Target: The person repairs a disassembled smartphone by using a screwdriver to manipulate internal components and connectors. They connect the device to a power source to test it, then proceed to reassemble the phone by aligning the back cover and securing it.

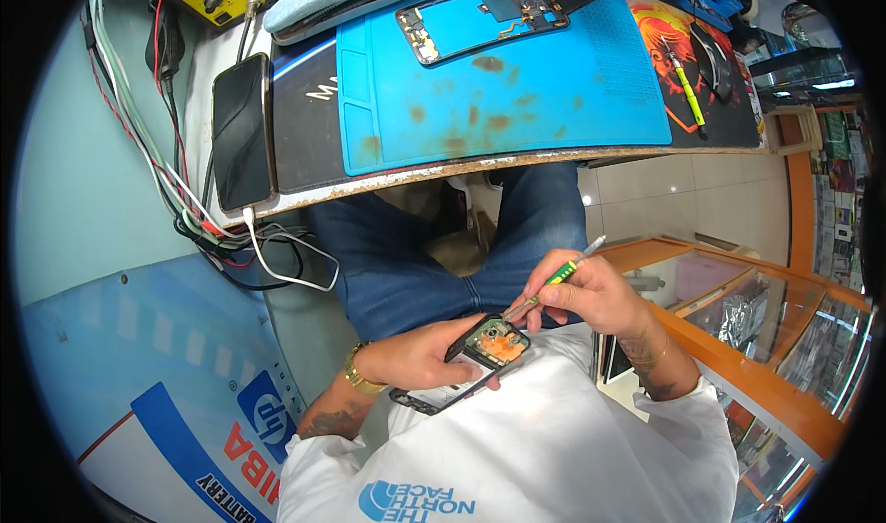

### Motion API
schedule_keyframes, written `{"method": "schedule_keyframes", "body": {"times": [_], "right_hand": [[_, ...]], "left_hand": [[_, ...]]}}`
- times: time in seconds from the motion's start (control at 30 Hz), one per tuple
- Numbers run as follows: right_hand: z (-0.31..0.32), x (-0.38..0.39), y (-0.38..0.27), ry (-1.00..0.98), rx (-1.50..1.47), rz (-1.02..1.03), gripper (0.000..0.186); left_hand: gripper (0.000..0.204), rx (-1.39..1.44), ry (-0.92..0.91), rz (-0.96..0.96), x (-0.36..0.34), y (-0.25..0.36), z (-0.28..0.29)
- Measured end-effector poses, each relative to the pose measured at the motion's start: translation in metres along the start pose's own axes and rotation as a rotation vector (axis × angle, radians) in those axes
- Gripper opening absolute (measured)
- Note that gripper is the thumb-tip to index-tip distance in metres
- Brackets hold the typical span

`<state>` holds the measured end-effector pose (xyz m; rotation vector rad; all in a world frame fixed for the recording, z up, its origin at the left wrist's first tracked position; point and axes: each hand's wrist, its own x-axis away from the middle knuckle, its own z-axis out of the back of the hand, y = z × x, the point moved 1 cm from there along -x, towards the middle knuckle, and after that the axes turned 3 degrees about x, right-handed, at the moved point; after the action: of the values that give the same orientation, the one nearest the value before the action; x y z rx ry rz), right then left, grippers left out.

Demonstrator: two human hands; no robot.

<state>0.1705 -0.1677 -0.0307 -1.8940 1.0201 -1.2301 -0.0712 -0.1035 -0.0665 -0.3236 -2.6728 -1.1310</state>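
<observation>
My left hand (426,355) is closed round an opened smartphone (459,386), held close to my white shirt. Its back is off, baring a copper-coloured patch (501,342) and circuit board at the upper end; my thumb lies across the pale area below. In my right hand (591,294) is a green and yellow screwdriver (560,273), gripped between thumb and fingers. The tool slants down toward the phone's upper corner. Whether its tip touches the phone I cannot tell.
Ahead, a blue work mat (498,108) bears an emptied phone frame (484,20). A charging phone (243,133) lies at the table's left, its white cable (258,251) hanging down. A yellow screwdriver (686,94) and a mouse (711,61) lie right. Glass display cases (738,306) stand at my right.
</observation>
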Motion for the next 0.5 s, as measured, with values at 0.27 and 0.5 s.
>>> {"method": "schedule_keyframes", "body": {"times": [0.27,0.5], "right_hand": [[-0.032,0.017,0.007,0.147,0.8,0.535,0.016],[-0.034,0.019,0.033,0.153,0.759,0.7,0.028]], "left_hand": [[0.058,0.039,0.063,0.059,-0.001,0.003,-0.004],[0.056,0.061,0.106,0.013,0.003,0.005,-0.009]]}}
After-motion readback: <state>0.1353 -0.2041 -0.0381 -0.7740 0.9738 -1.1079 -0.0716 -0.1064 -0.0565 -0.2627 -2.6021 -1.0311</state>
